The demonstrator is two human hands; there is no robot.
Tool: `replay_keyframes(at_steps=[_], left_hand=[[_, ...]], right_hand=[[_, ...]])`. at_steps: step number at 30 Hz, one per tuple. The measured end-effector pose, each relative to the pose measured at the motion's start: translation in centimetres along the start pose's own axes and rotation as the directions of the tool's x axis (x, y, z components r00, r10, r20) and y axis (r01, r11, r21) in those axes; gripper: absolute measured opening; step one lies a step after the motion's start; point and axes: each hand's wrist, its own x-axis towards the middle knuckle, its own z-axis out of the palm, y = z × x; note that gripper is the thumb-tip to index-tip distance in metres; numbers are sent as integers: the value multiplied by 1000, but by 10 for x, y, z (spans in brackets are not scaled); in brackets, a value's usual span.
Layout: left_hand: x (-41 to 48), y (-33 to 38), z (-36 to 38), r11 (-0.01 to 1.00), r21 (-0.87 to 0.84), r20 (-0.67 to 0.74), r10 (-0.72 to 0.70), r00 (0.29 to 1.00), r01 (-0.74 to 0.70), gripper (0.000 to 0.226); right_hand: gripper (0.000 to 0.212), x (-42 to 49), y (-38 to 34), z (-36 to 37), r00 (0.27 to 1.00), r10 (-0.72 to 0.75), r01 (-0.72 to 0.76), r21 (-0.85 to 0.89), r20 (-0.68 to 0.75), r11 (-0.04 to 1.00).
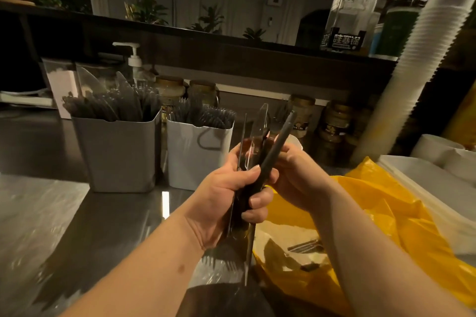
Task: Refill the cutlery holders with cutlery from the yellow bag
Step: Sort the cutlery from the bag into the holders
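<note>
Both forearms converge at centre; left hand [226, 201] clenched, thumb uppermost, right hand [296, 177] curled just beyond it, fingertips pinching, wrists bare.

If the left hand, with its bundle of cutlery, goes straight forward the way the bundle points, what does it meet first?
Probably the white cutlery holder full of clear plastic forks, directly beyond the left hand and its bundle of clear plastic cutlery. Depth is unclear, so the bundle could pass just right of it.
</note>
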Motion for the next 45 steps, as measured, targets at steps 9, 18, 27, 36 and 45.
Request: replay_keyframes(at_steps=[9, 18, 27, 36, 45], left_hand=[[-1, -4, -2, 997, -24, 46, -66, 997, 67, 60], [-2, -2, -5, 996, -71, 170, -48, 984, 60, 69], [0, -3, -4, 998, -53, -64, -31, 997, 27, 61], [-3, -3, 1, 992, -48, -53, -116, 992, 113, 53], [1, -4, 6, 989, 111, -230, -66, 971, 94, 31]], right_hand=[[50, -1, 13, -3, 961, -60, -11, 257, 269, 966], [31, -1, 14, -4, 937, -88, -30, 326, 339, 945], [30, -1, -3, 11, 996, 19, -19, -7, -92, 1000], [19, 14, -16, 13, 890, -64, 3, -134, -452, 991], [23, 35, -25, 4, 811, -132, -18, -251, -570, 968]])
